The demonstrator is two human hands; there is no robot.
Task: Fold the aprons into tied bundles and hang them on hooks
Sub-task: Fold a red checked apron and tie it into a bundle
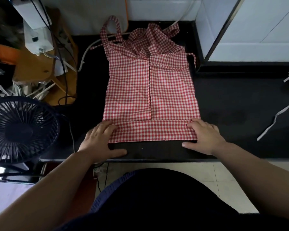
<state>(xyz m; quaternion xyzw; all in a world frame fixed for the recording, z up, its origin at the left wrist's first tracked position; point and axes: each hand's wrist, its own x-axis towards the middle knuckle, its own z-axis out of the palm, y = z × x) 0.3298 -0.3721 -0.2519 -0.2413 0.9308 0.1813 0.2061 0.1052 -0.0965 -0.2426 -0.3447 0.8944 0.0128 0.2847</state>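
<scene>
A red-and-white checked apron (150,87) lies flat on the black counter (232,100), its two sides folded in to meet along a centre line. Its neck loop (113,29) and ties are bunched at the far end. The near hem is turned up into a narrow band (152,130). My left hand (100,139) holds the band's left end, fingers on top and thumb flat on the counter. My right hand (205,135) holds the right end the same way.
A black fan (20,129) stands at the left, beside a wooden stool (45,70) with cables and a white device. A grey strap (277,117) of another cloth lies at the right. A white cabinet (250,30) rises at the back right.
</scene>
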